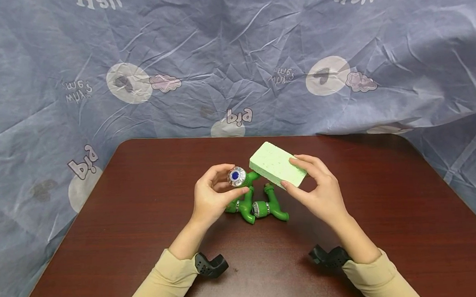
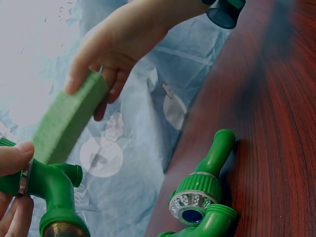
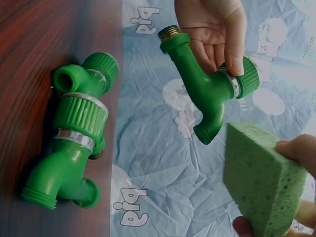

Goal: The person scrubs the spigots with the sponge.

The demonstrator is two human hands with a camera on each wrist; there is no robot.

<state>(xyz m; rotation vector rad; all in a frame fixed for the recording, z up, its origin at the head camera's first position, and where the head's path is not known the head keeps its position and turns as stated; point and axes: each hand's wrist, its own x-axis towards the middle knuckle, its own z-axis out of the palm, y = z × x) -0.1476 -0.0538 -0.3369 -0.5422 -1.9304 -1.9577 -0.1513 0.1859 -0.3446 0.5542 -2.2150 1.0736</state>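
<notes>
My left hand (image 1: pixel 212 194) grips a green plastic faucet (image 3: pixel 207 94) by the collar below its knob, holding it above the table. The clear-rimmed knob with a blue centre faces up in the head view, while the right wrist view shows the brass-coloured threaded inlet and the curved spout. In my right hand (image 1: pixel 321 191) is a light green sponge (image 1: pixel 276 162), pinched by its edges between thumb and fingers. The sponge is close beside the held faucet and overlaps its end in the head view. Two more green faucets (image 1: pixel 276 205) (image 1: pixel 246 207) lie on the table below the hands.
The dark reddish-brown wooden table (image 1: pixel 146 260) extends around the faucets. A crumpled blue-grey printed cloth (image 1: pixel 223 53) hangs behind it and along its sides. A black wrist mount (image 1: pixel 210 265) sits on the left wrist and another black mount (image 1: pixel 330 256) on the right.
</notes>
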